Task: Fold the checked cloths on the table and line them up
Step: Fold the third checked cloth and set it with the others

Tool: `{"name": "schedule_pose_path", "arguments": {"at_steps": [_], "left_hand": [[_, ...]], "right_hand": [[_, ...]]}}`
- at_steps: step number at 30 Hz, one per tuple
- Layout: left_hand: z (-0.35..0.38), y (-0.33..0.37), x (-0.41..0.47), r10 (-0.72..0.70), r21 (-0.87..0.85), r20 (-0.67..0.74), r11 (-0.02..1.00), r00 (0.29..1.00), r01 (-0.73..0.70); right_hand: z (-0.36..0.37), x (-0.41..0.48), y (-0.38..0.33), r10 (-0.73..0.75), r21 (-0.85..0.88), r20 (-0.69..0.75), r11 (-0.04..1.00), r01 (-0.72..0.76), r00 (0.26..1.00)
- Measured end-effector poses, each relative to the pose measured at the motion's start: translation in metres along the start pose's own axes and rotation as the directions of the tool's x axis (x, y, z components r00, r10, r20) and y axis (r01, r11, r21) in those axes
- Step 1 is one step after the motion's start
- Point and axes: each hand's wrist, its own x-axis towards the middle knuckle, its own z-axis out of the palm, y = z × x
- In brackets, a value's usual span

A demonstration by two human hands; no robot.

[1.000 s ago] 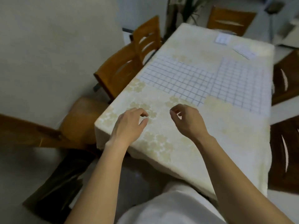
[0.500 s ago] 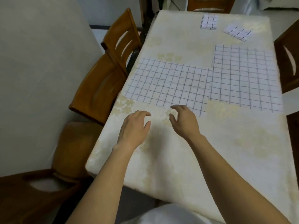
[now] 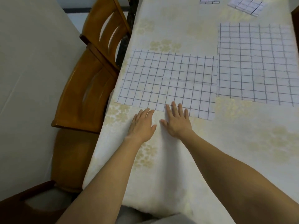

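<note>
Two white cloths with a dark grid lie spread flat on the table: the near-left cloth [image 3: 168, 81] and a far-right cloth [image 3: 257, 62] touching its right edge. Two small folded checked cloths lie at the far end, one [image 3: 209, 0] cut by the frame's top, the other [image 3: 246, 4] to its right. My left hand [image 3: 142, 125] lies flat on the tablecloth, its fingertips at the near-left cloth's front edge. My right hand [image 3: 176, 120] is flat beside it, fingers straight and resting over that edge.
The table [image 3: 242, 151] wears a cream floral tablecloth. Two wooden chairs [image 3: 90, 88] stand along its left side, a third dark chair [image 3: 24, 207] at the bottom left. A plain wall fills the left.
Both hands moved forward from loosely curled above the tablecloth to flat at the near cloth's front edge. The view tilted down and closer to the table.
</note>
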Motion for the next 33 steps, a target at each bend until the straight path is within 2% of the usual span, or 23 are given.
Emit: {"name": "schedule_pose_path", "arguments": {"at_steps": [13, 26, 33], "left_hand": [[0.024, -0.036, 0.003, 0.157, 0.068, 0.081, 0.984, 0.984, -0.162], [0.044, -0.065, -0.037, 0.258, 0.030, 0.050, 0.965, 0.965, -0.260], [0.058, -0.055, -0.029, 0.333, 0.051, 0.029, 0.941, 0.943, -0.334]], "right_hand": [[0.049, -0.074, -0.033, 0.086, 0.015, -0.006, 0.996, -0.086, 0.996], [0.103, -0.179, -0.055, 0.118, 0.021, -0.032, 0.993, -0.117, 0.992], [0.129, -0.223, -0.058, 0.226, 0.039, -0.109, 0.974, -0.223, 0.968]]}}
